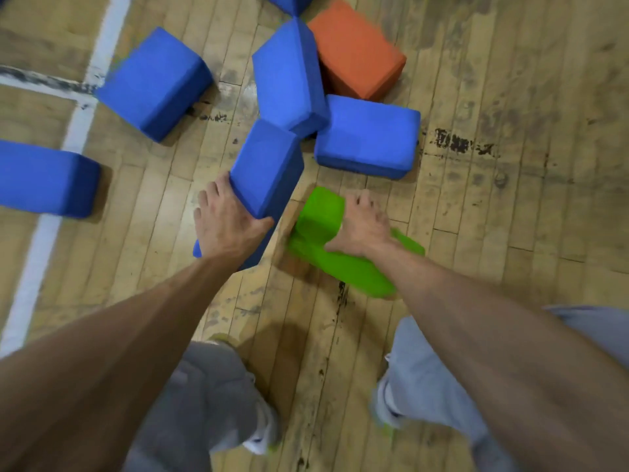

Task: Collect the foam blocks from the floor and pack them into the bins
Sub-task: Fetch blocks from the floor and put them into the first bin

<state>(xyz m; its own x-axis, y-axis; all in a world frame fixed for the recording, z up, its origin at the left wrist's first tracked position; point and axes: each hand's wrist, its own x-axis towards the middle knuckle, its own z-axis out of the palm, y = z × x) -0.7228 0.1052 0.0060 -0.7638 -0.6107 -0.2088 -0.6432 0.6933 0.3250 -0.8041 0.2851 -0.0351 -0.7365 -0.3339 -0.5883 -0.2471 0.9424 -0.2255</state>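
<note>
- While the person is bending over the wooden floor (510,172), the head view is showing the left hand (226,221) gripping a blue block (265,168): its fingers (223,185) are wrapping over the block's near-left edge, and the thumb is pressing on the near face.
- That block is tilting up, and its lower end is hiding behind the wrist, so I cannot tell whether it is leaving the floor.
- The right hand (362,226) is clutching a green block (337,264), with its fingers (364,201) curling over the upper side. This block is lying slanted and low, just to the right of the blue one, at or barely above the boards.
- Beyond the hands, more blocks are waiting on the floor:
  - an orange block (357,49);
  - a tall blue block (289,73) leaning against it;
  - a flat blue block (367,136) touching that one;
  - a square blue block (155,83) near the white line (78,124);
  - a long blue block (44,178) at the left edge;
  - a blue corner (289,1) at the top edge.
- No bins are showing, so what is already packed cannot be told.
- Judging from this, the work is looking far from finished: two blocks are being picked up, and at least six are remaining to be gathered.
</note>
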